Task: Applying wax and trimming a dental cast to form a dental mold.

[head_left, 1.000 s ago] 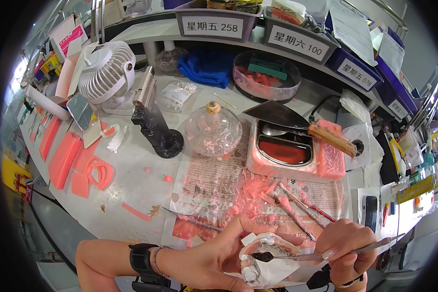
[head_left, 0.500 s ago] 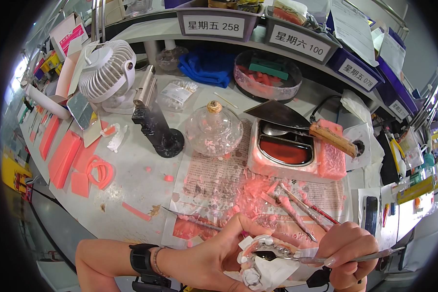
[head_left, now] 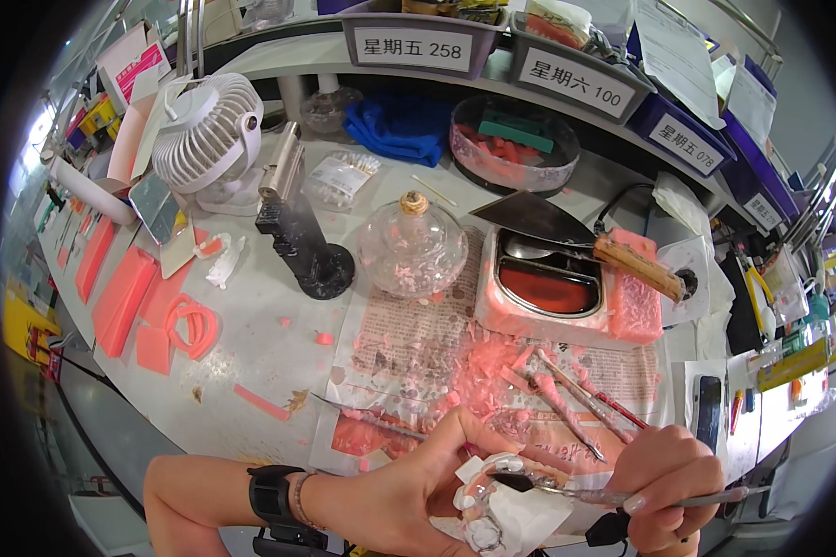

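My left hand (head_left: pixel 420 475), with a black band on its wrist, grips a white plaster dental cast (head_left: pixel 528 522) at the front of the bench. Pinkish wax and pale teeth run along the cast's arch. In my right hand (head_left: pixel 667 478) is a metal wax carver (head_left: pixel 606 498), held like a pen with the fingers pinched round its handle. Its dark blade lies over the inner side of the arch, beside the teeth; exact contact is hard to tell. Behind the hands, several wax-smeared carving tools (head_left: pixel 567 413) rest among pink shavings (head_left: pixel 492 367) on newspaper (head_left: pixel 399 339).
A wax heater (head_left: pixel 539 320) with red molten wax carries a wooden-handled trowel (head_left: pixel 636 263). Left of it stand a glass spirit lamp (head_left: pixel 411 246), a black torch (head_left: pixel 308 246) and a white fan (head_left: pixel 209 135). Pink wax sheets (head_left: pixel 125 302) lie at left; labelled bins (head_left: pixel 413 46) line the shelf.
The carver's blade has shifted slightly up along the inside of the arch, and the cast has tilted a little in my left hand. Both grips stay the same.
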`<state>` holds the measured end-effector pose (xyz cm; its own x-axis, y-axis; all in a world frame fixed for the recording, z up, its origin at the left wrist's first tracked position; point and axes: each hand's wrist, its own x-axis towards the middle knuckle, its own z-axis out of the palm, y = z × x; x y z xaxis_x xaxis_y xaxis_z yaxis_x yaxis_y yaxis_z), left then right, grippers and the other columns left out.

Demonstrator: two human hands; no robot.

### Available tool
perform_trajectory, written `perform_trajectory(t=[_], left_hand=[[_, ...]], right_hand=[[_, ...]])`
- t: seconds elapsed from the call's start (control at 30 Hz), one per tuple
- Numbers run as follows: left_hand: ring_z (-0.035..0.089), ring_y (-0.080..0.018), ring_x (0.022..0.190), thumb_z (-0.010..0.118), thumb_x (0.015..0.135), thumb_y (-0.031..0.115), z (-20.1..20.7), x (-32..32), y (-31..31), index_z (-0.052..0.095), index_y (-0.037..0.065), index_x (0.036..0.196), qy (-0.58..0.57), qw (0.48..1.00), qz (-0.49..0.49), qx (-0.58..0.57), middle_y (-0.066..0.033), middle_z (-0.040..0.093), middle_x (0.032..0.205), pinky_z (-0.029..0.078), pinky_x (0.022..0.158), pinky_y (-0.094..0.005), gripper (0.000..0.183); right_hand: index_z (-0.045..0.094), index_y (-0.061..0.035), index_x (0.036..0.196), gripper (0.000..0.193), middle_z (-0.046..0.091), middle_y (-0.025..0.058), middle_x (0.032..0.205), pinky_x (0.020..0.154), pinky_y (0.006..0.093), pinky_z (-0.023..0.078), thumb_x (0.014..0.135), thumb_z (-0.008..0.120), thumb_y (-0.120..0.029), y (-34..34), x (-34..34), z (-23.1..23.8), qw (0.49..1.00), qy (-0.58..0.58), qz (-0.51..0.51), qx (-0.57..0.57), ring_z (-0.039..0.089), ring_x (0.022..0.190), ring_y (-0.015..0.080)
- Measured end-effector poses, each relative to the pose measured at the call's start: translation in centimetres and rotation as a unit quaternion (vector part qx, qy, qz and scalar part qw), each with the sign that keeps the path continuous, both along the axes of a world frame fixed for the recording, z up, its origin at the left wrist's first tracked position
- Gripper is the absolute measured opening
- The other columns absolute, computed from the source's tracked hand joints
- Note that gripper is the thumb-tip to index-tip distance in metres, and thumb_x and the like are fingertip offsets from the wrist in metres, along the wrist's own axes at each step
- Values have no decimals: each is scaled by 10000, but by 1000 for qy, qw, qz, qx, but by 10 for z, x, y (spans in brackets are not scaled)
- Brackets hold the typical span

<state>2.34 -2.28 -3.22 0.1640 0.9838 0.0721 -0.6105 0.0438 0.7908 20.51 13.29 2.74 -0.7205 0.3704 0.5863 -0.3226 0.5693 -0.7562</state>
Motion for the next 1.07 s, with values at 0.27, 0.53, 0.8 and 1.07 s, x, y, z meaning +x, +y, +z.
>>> perform_trajectory(t=[0.27, 0.53, 0.8, 1.07], left_hand=[[464, -183, 1285, 862, 707, -33, -2, 1, 2, 293, 130, 1317, 16, 999, 3, 32, -89, 398, 1431, 456, 1040, -341, 850], [477, -179, 1277, 886, 683, -7, -1, -2, 0, 298, 123, 1299, 74, 997, 2, 3, -94, 408, 1441, 484, 1023, -359, 862], [479, -202, 1297, 882, 700, 15, -9, 4, 4, 307, 107, 1302, -49, 998, -6, 46, -126, 477, 1399, 461, 1046, -373, 837], [455, -207, 1322, 881, 714, 48, -3, -2, 3, 327, 109, 1318, 47, 998, -5, 45, -112, 473, 1403, 420, 1077, -391, 822]], right_hand=[[580, -47, 905, 307, 622, 125, 844, 601, 367, 485, 1002, 561, -338, 3, 9, 10, 995, -20, 86, 52, 579, 690, 249], [480, -103, 869, 329, 495, 19, 706, 540, 290, 372, 1003, 545, -396, 9, -2, -15, 986, 78, -141, 40, 471, 584, 145], [458, -77, 829, 357, 488, 44, 641, 454, 295, 348, 1010, 533, -376, 2, 2, -3, 991, 37, -17, -128, 433, 489, 141], [469, -46, 852, 389, 490, 68, 662, 497, 310, 362, 1001, 533, -400, 1, -2, -3, 983, -26, -21, -183, 433, 531, 148]])
